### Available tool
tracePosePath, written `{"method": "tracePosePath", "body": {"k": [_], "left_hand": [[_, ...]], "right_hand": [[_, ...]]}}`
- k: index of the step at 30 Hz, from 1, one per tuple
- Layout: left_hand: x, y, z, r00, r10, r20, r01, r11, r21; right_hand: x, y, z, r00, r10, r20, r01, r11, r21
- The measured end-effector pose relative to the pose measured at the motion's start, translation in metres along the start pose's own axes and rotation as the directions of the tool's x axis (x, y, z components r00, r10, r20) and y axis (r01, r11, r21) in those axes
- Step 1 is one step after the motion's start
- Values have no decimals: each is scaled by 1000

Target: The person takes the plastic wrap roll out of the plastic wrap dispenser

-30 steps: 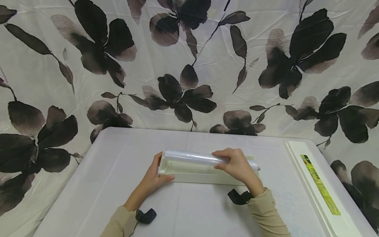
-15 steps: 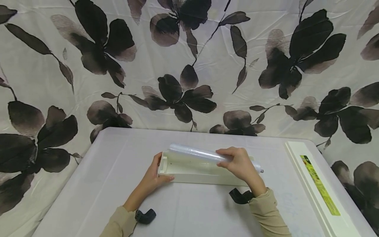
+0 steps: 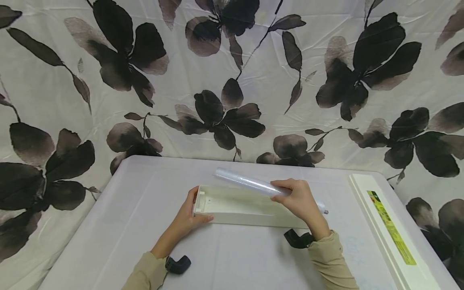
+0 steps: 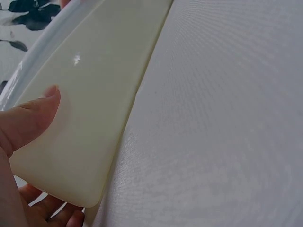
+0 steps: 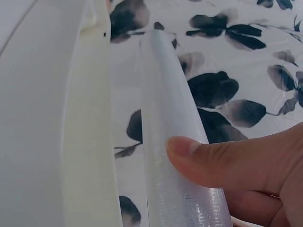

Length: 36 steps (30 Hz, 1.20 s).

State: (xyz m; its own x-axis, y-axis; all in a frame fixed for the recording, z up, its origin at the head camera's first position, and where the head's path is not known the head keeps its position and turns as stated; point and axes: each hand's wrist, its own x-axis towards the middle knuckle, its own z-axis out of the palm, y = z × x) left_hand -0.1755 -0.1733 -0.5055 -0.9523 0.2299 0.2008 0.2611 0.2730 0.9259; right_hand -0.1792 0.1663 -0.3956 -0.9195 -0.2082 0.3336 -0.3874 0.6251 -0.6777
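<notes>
My right hand (image 3: 297,200) grips a roll of clear plastic wrap (image 3: 244,182) near its right part, thumb on one side and fingers round the other. The roll is tilted, its left end higher and farther back, above a long cream box (image 3: 246,218) with no lid on it. In the right wrist view the wrap roll (image 5: 168,113) runs beside the box (image 5: 90,127), apart from it. My left hand (image 3: 188,213) holds the left end of the box. The left wrist view shows the thumb on the box's front wall (image 4: 90,118) and the fingers round its end.
A long white lid (image 3: 373,209) with a yellow label strip (image 3: 391,229) lies along the right side of the white table (image 3: 108,241). A floral curtain (image 3: 282,100) hangs behind the table's back edge. Black camera mounts (image 3: 177,264) sit on both wrists.
My right hand has lifted the plastic wrap roll out of the box, moving it slightly right and back, with its left end raised. My left hand stays on the box.
</notes>
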Motion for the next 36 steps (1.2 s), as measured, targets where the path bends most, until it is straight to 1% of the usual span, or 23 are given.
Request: {"method": "tracePosePath", "body": {"k": [6,15,20,28,32,36], "left_hand": [[0,2,0,1000,-4,3,4,1000,-14],[0,2,2,1000,-14,0,14,1000,-12],[1,3,2,1000,-12,4,12,1000,-8],[1,5,2,1000,-17,7,17,1000,-8],[1,5,2,1000,-18,7,18,1000,-6],[1,4,2,999,-34,6,34,999,-3]], "right_hand": [[0,2,-2,999,43,-14,-43,999,6],[1,4,-5,997,60,-42,-60,998,9],[1,4,-8,995,88,-53,-88,996,-3],[1,6,-11,995,76,-62,-77,997,-13],[1,8,-14,994,88,-62,-88,996,-1],[0,11,-16,992,109,-64,-107,994,22]]}}
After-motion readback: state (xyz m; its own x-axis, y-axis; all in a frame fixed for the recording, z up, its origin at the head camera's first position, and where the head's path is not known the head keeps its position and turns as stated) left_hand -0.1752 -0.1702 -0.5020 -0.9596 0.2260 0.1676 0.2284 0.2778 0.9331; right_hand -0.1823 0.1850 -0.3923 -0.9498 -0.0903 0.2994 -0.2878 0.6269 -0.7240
